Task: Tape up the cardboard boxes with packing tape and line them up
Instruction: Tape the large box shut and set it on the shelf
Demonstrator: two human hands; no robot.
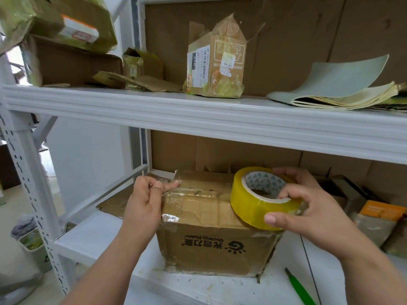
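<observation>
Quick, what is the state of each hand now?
Left hand: pinches the tape end at the cardboard box.
Right hand: grips the tape roll.

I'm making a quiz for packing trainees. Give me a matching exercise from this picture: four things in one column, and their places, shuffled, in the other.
Things:
1. tape roll
2. green cutter
3. labelled box
4. paper sheets

Places:
A. upper shelf, right end
B. lower shelf, right of the big box
C. on the big box, held by the right hand
D. upper shelf, middle

Pairs: 1-C, 2-B, 3-D, 4-A
</observation>
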